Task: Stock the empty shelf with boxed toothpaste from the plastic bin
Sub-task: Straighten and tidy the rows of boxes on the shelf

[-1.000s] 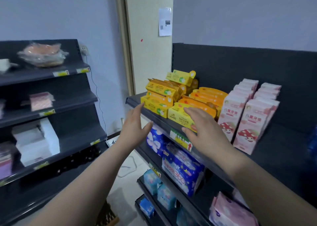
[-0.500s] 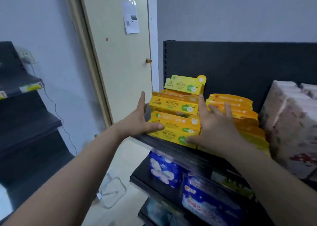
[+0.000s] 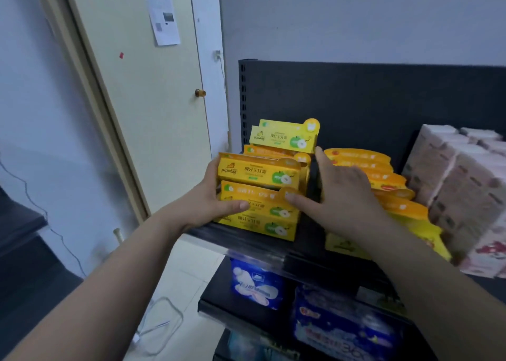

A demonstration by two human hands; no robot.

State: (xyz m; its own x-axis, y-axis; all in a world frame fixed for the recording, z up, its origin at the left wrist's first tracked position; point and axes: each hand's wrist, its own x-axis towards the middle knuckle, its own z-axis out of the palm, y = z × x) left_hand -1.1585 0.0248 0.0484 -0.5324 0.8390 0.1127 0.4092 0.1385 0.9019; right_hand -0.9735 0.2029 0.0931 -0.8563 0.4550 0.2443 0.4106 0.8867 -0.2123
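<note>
Head view: both bare forearms reach in from the bottom edge, cut off by the frame. Below them, blue pad packs (image 3: 257,286) sit on the lower shelves, their print too blurred to read, and a white cable (image 3: 161,317) lies looped on the floor to the left. The top shelf (image 3: 241,238) shows its dark front lip; the label strip along it is smeared by motion.

The left hand (image 3: 216,201) grips the left end of the stacked yellow toothpaste boxes (image 3: 257,196), its thumb lying across a box front while its fingers wrap round the end, mostly hidden behind the cardboard. The right hand (image 3: 342,193) is spread with straight fingers: the thumb touches the right end of a lower yellow box, the index finger rises along the gap beside the stack, and the palm covers part of the orange toothpaste boxes (image 3: 383,179) just beside it.

The yellow boxes stand at the shelf's left front corner, long axes running left to right along the shelf edge, printed faces towards the camera, round hang tabs at the right end. One more sits highest and further back.

Pink-and-white packs (image 3: 465,190) stand at the right, blurred. Behind is the dark back panel (image 3: 356,100), and further left a cream door (image 3: 142,100) with a brass knob (image 3: 200,92) and a sheet of paper (image 3: 164,18)
</note>
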